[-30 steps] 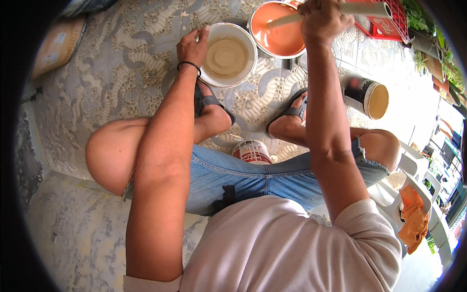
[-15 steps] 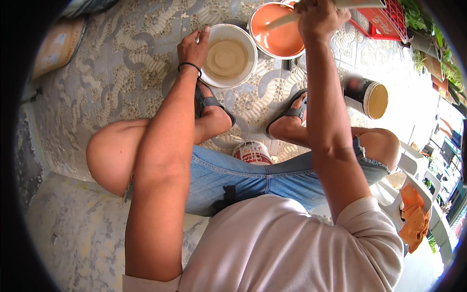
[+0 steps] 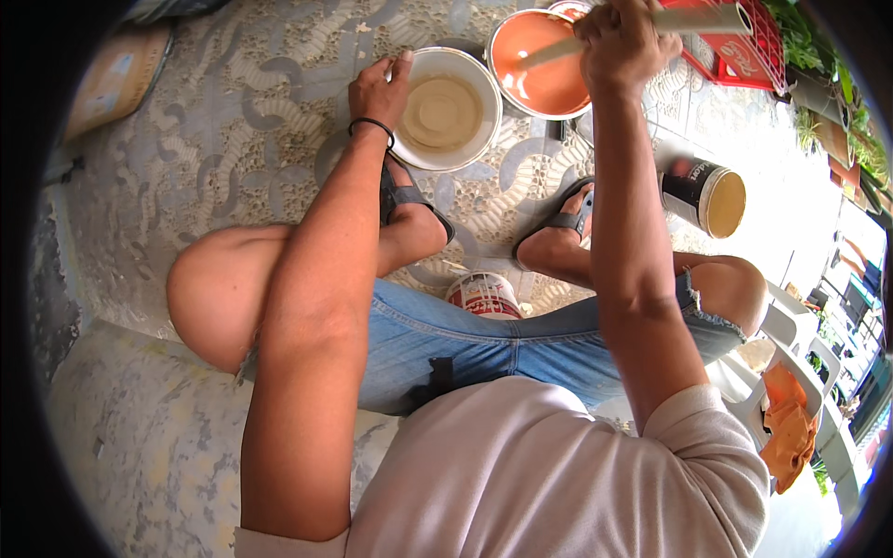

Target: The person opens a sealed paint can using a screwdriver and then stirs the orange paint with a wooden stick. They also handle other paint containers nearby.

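Note:
My left hand grips the left rim of a white bucket, thumb over the edge. Beige material covers the bottom of this bucket. In my right hand, closed around it, is a pale hollow pipe. The pipe slants down to the left, its lower end in orange paint. A second white-rimmed bucket holds that paint, close beside the first one. The pipe's far end, open and round, sticks out right of my fist.
A dark can with a tan end lies on its side at the right. One red-and-white tub stands between my sandalled feet. Farther off are a red crate, plants, white chairs with orange cloth, and a large container.
My right hand and the pipe have shifted slightly right and nearer; the pipe's open end now faces more into view. My left hand keeps its hold on the bucket rim.

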Demonstrator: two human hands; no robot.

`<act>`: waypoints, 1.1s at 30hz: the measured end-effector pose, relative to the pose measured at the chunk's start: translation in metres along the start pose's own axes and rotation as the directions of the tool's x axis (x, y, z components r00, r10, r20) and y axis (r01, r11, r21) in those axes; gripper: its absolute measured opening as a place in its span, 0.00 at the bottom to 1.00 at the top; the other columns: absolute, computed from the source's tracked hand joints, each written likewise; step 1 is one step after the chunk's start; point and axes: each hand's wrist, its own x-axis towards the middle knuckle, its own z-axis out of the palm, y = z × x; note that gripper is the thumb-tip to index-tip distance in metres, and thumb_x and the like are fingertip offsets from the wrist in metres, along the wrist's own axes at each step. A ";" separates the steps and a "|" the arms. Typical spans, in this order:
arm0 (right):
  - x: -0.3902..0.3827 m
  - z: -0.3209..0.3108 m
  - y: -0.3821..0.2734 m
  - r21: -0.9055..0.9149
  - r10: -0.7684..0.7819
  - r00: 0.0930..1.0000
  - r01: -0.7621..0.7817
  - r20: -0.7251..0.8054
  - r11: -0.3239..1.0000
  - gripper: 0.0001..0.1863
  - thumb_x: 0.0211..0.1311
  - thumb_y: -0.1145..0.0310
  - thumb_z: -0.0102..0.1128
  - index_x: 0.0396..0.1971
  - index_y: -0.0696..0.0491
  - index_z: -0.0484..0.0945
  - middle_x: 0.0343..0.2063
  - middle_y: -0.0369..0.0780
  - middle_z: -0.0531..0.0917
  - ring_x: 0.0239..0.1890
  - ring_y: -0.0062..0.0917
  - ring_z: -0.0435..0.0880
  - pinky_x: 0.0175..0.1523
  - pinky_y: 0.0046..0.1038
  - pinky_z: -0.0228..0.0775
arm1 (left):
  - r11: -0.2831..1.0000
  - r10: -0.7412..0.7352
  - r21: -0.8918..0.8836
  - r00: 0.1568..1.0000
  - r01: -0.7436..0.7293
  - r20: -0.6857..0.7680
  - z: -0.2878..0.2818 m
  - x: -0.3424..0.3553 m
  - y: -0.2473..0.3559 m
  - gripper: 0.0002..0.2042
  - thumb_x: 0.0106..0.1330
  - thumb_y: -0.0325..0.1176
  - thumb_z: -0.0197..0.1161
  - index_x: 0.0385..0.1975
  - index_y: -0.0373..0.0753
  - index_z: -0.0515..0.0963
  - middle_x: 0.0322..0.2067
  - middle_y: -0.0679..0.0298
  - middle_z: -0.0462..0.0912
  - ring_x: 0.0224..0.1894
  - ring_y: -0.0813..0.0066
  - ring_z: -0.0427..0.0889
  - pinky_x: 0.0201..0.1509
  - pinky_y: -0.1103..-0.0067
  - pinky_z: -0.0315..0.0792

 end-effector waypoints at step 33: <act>0.001 -0.018 -0.003 0.056 0.020 1.000 -0.020 0.001 0.998 0.15 0.60 0.81 0.55 0.15 0.52 0.65 0.11 0.34 0.63 0.11 0.19 0.61 0.18 0.28 0.59 | 1.000 -0.014 -0.005 1.000 0.014 0.012 -0.004 -0.004 0.006 0.30 0.68 0.65 0.62 0.53 0.44 0.87 0.52 0.48 0.88 0.58 0.46 0.84 0.62 0.63 0.77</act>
